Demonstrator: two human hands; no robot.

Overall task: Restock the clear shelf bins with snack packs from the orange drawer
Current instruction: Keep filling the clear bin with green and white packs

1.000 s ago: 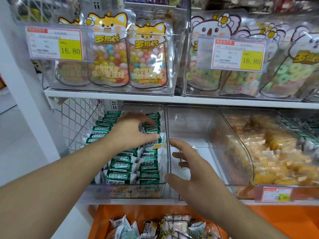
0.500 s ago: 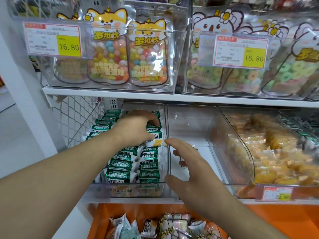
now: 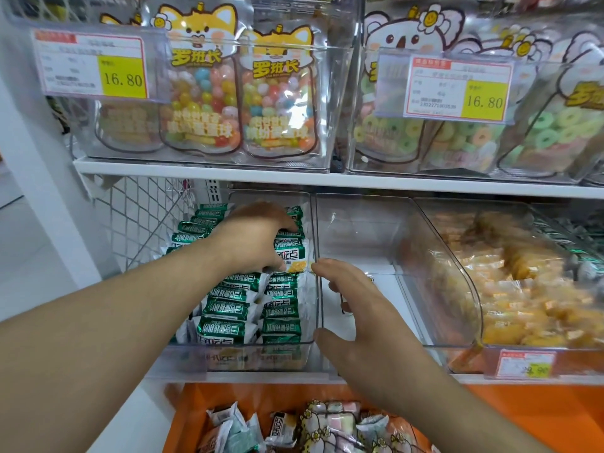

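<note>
Lower shelf, left clear bin (image 3: 228,353): rows of green snack packs (image 3: 228,328), nearly full. Left hand (image 3: 258,237) deep in this bin, fingers curled round a green-and-white pack (image 3: 291,253) near the back. Middle bin (image 3: 359,230): almost bare, right hand (image 3: 356,312) inside by the dividing wall, fingers relaxed, grasping nothing. Right bin (image 3: 470,289): heaped yellow packs (image 3: 529,295). Upper shelf (image 3: 209,174): two bins of candy bags (image 3: 277,93), each with a price tag (image 3: 91,65) reading 16.80. Below: orange drawer (image 3: 539,416), assorted snack packs (image 3: 310,426) lying loose inside.
</note>
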